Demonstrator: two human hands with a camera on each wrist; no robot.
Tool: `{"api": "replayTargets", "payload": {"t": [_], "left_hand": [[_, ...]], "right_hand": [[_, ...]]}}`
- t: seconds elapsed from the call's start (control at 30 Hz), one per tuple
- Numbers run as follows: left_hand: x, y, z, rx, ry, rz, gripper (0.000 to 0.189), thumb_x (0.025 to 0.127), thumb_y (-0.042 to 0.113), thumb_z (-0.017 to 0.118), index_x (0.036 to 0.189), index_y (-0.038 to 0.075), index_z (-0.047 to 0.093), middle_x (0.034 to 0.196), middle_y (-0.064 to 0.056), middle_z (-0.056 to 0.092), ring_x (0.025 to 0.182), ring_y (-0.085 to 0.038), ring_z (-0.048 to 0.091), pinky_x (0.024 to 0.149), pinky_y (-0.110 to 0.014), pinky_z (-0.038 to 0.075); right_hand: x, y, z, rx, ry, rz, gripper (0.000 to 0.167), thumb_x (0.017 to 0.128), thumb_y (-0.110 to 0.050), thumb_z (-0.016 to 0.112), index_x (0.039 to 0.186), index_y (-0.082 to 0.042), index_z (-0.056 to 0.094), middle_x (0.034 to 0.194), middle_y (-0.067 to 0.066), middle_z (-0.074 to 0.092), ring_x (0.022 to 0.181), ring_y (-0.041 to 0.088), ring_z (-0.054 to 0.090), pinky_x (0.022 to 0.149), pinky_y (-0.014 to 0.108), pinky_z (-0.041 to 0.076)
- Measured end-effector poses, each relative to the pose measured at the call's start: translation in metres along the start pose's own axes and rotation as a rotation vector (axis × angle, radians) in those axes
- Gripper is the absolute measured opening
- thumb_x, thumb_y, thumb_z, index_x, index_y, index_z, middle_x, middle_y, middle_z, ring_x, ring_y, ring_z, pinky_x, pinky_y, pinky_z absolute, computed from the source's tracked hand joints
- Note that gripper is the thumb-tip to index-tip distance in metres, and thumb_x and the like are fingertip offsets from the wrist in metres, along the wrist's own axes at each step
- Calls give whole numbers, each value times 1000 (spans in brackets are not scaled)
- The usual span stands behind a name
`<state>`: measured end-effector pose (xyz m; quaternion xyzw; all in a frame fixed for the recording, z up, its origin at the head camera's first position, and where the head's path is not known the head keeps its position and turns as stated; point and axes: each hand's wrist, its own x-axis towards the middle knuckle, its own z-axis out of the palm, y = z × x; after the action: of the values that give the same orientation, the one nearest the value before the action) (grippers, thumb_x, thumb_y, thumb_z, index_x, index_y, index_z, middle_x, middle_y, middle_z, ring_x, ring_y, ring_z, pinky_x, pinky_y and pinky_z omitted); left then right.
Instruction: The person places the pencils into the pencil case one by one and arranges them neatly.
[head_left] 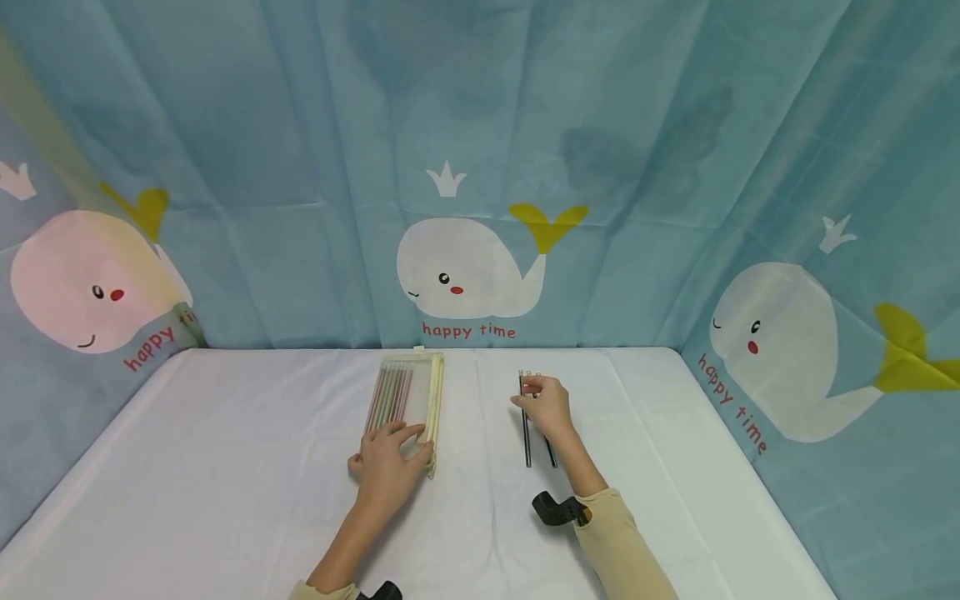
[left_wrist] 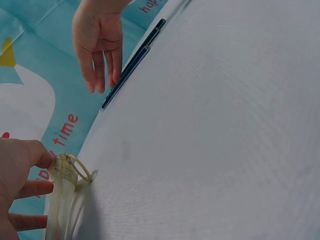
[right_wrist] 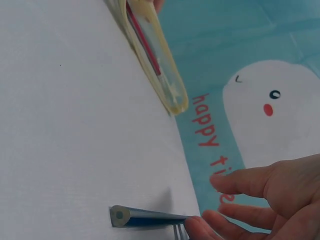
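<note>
A see-through pencil case (head_left: 422, 392) with a cream zipped edge lies left of centre in the head view, with several coloured pencils (head_left: 388, 396) inside. My left hand (head_left: 390, 467) rests on its near end, fingers spread. In the left wrist view the fingertips (left_wrist: 46, 187) touch the case beside its zip-pull loop (left_wrist: 82, 169). To the right, dark blue pencils (head_left: 525, 433) lie side by side on the table. My right hand (head_left: 547, 407) is over their far part, partly hiding them. In the right wrist view its thumb (right_wrist: 240, 184) stands apart while fingertips meet the pencil (right_wrist: 150, 217).
A white cloth (head_left: 225, 500) covers the table. Blue curtains (head_left: 300, 275) printed with whales stand along the back and both sides. A black wrist mount (head_left: 557, 508) sits on the right forearm.
</note>
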<state>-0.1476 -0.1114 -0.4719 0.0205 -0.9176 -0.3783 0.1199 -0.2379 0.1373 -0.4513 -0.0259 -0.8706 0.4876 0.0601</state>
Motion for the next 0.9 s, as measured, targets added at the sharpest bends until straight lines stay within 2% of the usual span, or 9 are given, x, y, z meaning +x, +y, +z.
{"api": "replayTargets", "payload": {"t": [0.23, 0.5, 0.7, 0.9], "left_hand": [[0, -2, 0, -16, 3, 8, 29, 95, 24, 77, 120, 9, 80, 138, -25, 64, 134, -56, 44, 95, -79, 25], [1, -1, -2, -17, -2, 14, 29, 95, 25, 77, 120, 9, 80, 138, -24, 64, 134, -56, 44, 95, -80, 25], [1, -1, -2, -10, -16, 7, 30, 95, 26, 76, 121, 10, 80, 139, -24, 63, 135, -56, 44, 95, -80, 26], [1, -2, -2, -7, -27, 2, 31, 96, 26, 76, 121, 10, 80, 140, -24, 63, 135, -56, 43, 95, -80, 25]], "right_hand": [[-1, -1, 5, -3, -30, 10, 44, 86, -3, 82, 125, 12, 70, 109, 24, 74, 108, 40, 68, 87, 45, 59], [1, 2, 15, -63, -10, 5, 44, 80, 5, 84, 122, 11, 71, 105, 21, 73, 102, 36, 69, 87, 45, 58], [2, 5, 18, -103, -6, -22, 39, 78, 8, 84, 116, 11, 74, 98, 17, 73, 95, 32, 70, 84, 45, 59], [4, 6, 16, -108, -25, -10, 34, 80, 8, 82, 113, 11, 75, 94, 15, 74, 89, 28, 69, 77, 39, 60]]}}
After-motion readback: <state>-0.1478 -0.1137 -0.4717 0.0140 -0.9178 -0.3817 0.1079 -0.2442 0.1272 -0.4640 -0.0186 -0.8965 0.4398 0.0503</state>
